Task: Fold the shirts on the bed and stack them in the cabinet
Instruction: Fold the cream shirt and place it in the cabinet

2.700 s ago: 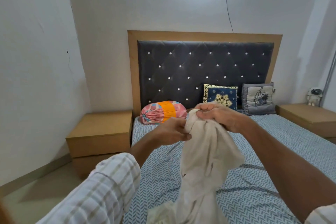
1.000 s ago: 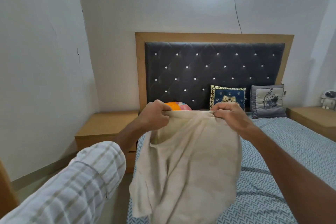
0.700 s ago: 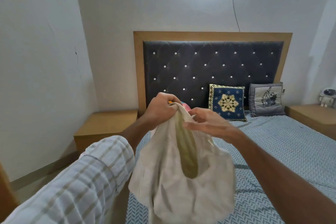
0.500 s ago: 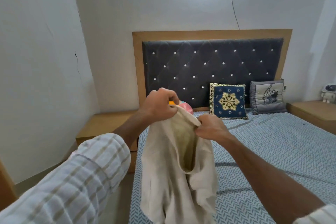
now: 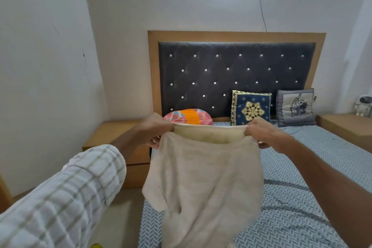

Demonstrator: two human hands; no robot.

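A cream shirt (image 5: 205, 183) hangs in the air over the left edge of the bed (image 5: 302, 197). My left hand (image 5: 154, 130) grips its top edge on the left. My right hand (image 5: 261, 134) grips the same edge on the right. The edge is stretched flat between the two hands, and the cloth drops down towards me, its lower end out of view. The cabinet is not in view.
A dark tufted headboard (image 5: 235, 74) stands behind the bed. Three cushions lean there: pink-orange (image 5: 188, 116), blue-gold (image 5: 251, 108), grey (image 5: 295, 107). Wooden nightstands flank the bed, left (image 5: 116, 135) and right (image 5: 346, 127), with a small figurine (image 5: 363, 105) on the right one.
Half a second ago my hands were close together with the shirt bunched between them. They have moved apart, and the top edge is now pulled straight and wide.
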